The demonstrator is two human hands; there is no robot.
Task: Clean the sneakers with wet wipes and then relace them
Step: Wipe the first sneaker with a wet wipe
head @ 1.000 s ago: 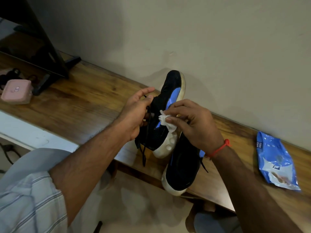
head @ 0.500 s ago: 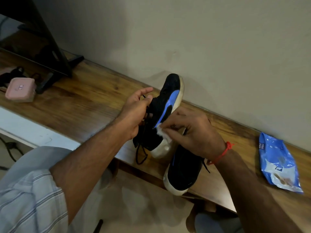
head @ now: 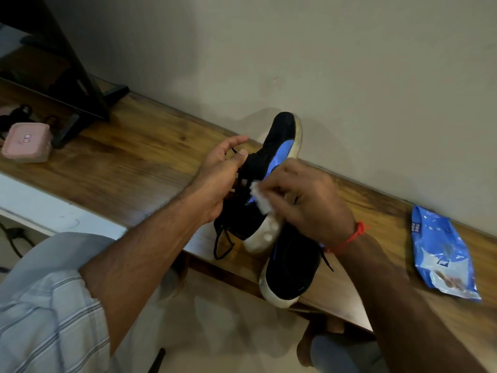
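Sneaker (head: 258,211) gripped in left hand (head: 220,181), toe up toward wall, right hand (head: 309,200) pinching wipe (head: 259,197)

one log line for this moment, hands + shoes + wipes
left hand: grips raised sneaker | right hand: presses wet wipe on its side | second sneaker: on table | wipes pack: right

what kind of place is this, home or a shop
Most likely a home room, not a shop: a long wooden shelf against a plain painted wall, with a small pink case and a pack of wet wipes lying on it.
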